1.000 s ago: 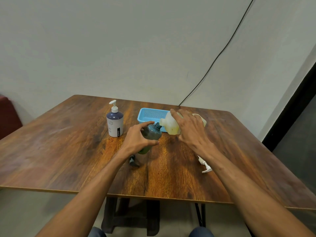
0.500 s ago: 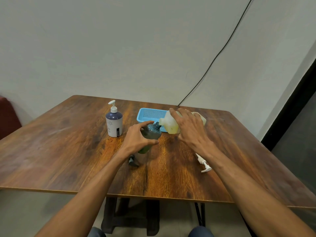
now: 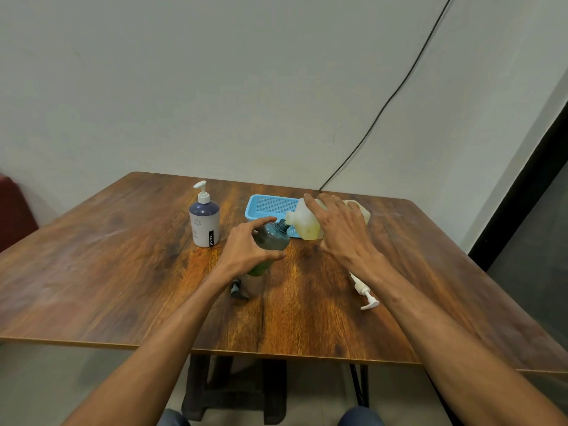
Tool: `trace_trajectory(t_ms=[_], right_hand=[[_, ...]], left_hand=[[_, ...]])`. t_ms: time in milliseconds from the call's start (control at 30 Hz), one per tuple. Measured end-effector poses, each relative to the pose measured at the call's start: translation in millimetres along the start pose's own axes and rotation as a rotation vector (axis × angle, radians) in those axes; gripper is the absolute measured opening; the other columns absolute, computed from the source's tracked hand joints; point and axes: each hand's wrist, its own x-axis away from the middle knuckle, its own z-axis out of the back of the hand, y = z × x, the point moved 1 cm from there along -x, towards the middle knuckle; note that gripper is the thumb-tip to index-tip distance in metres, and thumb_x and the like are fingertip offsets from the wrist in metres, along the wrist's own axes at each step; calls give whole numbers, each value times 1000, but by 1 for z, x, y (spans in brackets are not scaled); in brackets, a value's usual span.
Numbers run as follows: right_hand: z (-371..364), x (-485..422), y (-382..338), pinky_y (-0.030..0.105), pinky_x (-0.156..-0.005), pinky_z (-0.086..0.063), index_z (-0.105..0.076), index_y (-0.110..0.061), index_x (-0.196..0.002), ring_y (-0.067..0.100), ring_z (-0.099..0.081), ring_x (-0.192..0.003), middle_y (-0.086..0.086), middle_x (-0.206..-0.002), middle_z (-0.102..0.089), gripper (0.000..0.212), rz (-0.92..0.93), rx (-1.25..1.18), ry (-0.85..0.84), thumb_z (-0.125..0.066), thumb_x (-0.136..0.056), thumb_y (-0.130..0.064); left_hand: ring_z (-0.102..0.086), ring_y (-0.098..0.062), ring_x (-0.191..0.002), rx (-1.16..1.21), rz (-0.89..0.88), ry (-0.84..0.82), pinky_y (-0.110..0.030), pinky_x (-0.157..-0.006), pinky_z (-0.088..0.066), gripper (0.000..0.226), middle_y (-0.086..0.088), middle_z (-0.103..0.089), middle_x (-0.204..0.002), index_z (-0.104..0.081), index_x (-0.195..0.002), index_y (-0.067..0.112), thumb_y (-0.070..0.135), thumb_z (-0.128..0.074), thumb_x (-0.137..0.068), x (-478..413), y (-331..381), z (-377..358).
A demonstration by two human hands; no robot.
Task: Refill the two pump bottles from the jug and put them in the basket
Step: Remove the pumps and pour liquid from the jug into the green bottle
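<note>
Soft even light, bowed edges

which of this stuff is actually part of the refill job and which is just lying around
Part of the job: jug, tipped in the right hand; green bottle, gripped by the left hand; white pump bottle; blue basket; dark pump head and white pump head, loose on the table.

Just there: black cable; red seat at the left edge.

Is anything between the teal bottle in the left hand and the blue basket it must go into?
Partly. The jug, tilted in the right hand, overlaps the right end of the basket in this view, its spout at the neck of the teal bottle that the left hand grips. Nothing visible blocks the basket's left part.
</note>
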Motion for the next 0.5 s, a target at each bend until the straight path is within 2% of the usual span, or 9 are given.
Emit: trace_trajectory(t_ms=[200, 500], right_hand=[[0, 0, 0, 57, -108, -40, -25, -22, -156, 36, -42, -139, 14, -152, -43, 101, 3, 4, -5, -85, -74, -27], [2, 1, 0, 57, -109, -38, -23, -23, -156, 36, -40, -141, 13, -153, -40, 100, 5, 13, -15, -83, -76, -26]], left_hand=[[-51, -7, -111, -7, -2, 0, -8, -82, -42, 85, -1, -54, -143, -51, -142, 28, 38, -89, -67, 0, 1, 0], [-52, -7, -109, -12, 0, 0, -8, -81, -42, 85, 0, -55, -141, -51, -141, 28, 39, -89, -66, 2, 1, 0]])
